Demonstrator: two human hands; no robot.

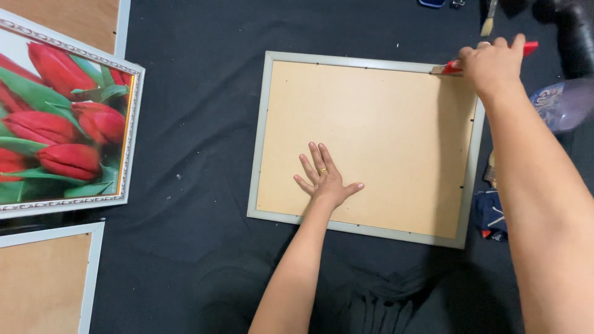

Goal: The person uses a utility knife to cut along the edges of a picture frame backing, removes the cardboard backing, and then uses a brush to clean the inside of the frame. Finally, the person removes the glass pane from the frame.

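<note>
A picture frame [260, 136] with a pale grey-green border lies face down on the black cloth, its tan backing board [383, 124] facing up. My left hand [325, 176] rests flat on the lower left part of the board, fingers spread, a ring on one finger. My right hand [492, 62] is at the frame's far right corner, closed around a red-handled tool [451, 68] whose tip touches the frame edge there.
A framed picture of red tulips [62, 117] lies at the left, with two more face-down frames [49, 278] near it. A clear plastic bottle [566, 102], a brush [489, 18] and a dark cloth bundle [492, 213] lie to the right.
</note>
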